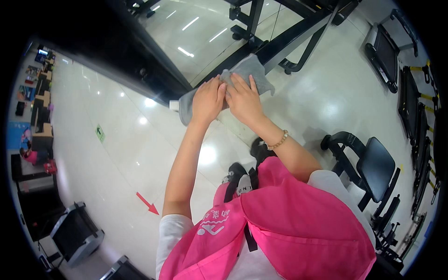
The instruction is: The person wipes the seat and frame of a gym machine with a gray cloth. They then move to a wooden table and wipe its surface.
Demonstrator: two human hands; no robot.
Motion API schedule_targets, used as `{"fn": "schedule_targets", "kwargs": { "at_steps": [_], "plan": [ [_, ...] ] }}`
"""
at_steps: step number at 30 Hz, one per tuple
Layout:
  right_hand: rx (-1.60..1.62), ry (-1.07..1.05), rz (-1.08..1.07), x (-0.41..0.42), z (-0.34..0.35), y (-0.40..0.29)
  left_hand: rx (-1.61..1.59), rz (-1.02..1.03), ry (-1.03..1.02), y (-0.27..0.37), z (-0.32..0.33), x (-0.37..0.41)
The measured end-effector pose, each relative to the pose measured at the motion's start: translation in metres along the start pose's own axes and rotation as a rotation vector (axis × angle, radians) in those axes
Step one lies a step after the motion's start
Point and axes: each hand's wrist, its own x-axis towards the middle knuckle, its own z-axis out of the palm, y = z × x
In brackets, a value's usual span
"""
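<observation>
A grey cloth (254, 71) lies bunched over a low dark beam of a gym machine (294, 38), one corner hanging free on the right. My right hand (245, 99), with a bead bracelet (278, 140) on its wrist, presses on the cloth with fingers spread. Close beside it, my left hand (209, 101) rests over a grey piece (187, 106) with a white end (174, 105); whether this is cloth or a machine part I cannot tell. The left fingertips reach the cloth's edge, and their grip is hidden.
A mirror (210, 24) stands behind the beam. To the right are a padded seat (377, 168), a treadmill (383, 57) and racked equipment with yellow straps (416, 115). Another treadmill (77, 231) stands lower left. A person in pink (33, 155) is far left.
</observation>
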Motion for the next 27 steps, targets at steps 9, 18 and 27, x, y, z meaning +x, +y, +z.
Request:
{"fn": "schedule_targets", "kwargs": {
  "at_steps": [9, 18, 27],
  "plan": [
    [0.270, -0.024, -0.126, 0.052, -0.046, 0.211, 0.325, 0.123, 0.302, 0.090, 0.139, 0.122],
    [0.229, -0.003, -0.089, 0.131, -0.062, 0.415, 0.407, 0.208, 0.143, 0.168, 0.240, 0.254],
    [0.109, 0.014, -0.075, 0.202, -0.069, 0.551, 0.342, 0.147, -0.036, 0.192, 0.313, 0.389]
  ]
}}
